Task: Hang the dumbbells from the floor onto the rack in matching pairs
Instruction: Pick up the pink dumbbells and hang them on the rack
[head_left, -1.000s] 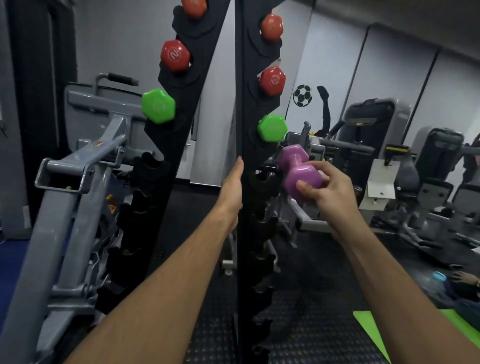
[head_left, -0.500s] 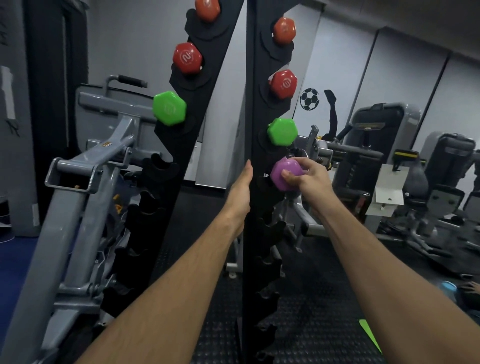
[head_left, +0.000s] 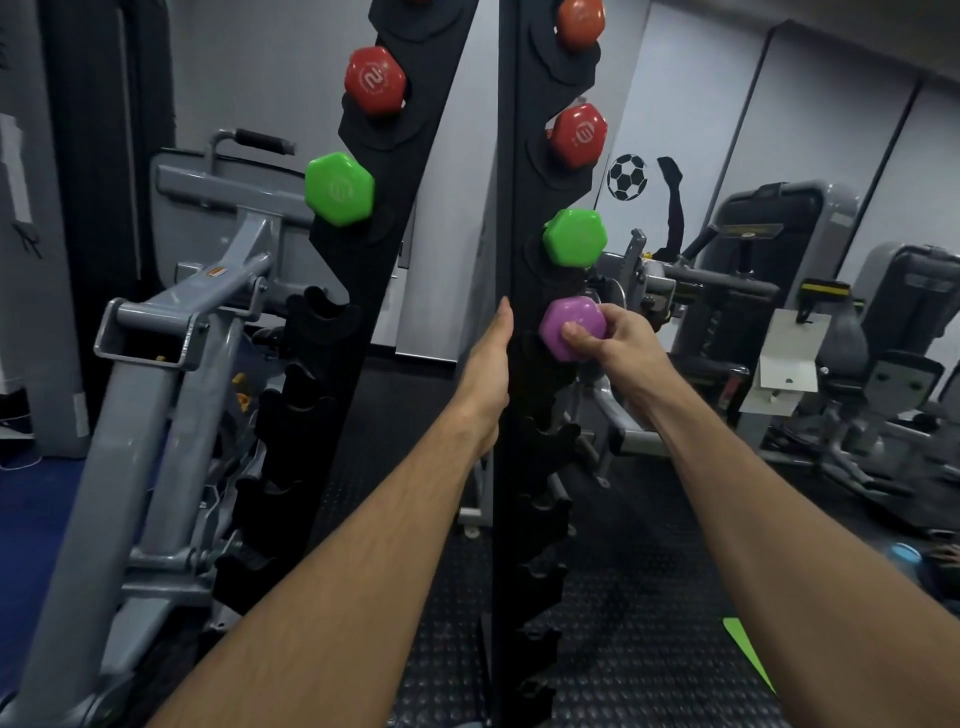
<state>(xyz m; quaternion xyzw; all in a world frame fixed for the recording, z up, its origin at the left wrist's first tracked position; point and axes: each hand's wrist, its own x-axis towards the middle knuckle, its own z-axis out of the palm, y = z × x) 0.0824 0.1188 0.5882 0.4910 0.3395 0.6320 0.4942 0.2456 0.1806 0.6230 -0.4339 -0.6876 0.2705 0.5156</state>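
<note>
Right grip (head_left: 608, 345) curled round a purple dumbbell (head_left: 571, 327), thumb pressed on its near hexagonal face, holding it at the rack's (head_left: 506, 208) right-hand column of cradles, just under the green dumbbell (head_left: 575, 237). Left grip (head_left: 491, 364) flat and straight-fingered, resting against the rack's centre edge, holding nothing — steadying, by the look of it.

Step in hand: seating the purple dumbbell in the fourth cradle down on the right. Cannot tell whether the handle already sits in the notch; cradle hidden behind head and fingers.

Higher up, pairs already matched across the two columns: red (head_left: 375, 79) on the left with red (head_left: 578, 134) on the right, green (head_left: 339, 188) on the left with green on the right, an orange-red one (head_left: 581, 22) at the top right. Left cradle (head_left: 324, 317) at the purple level bare.

Next move, as a judgement: settle the handle fully into the notch, release only once the weight bears on the rack, then fetch the purple partner for the bare left cradle. No second purple dumbbell in view — likely on the floor outside the picture.
</note>
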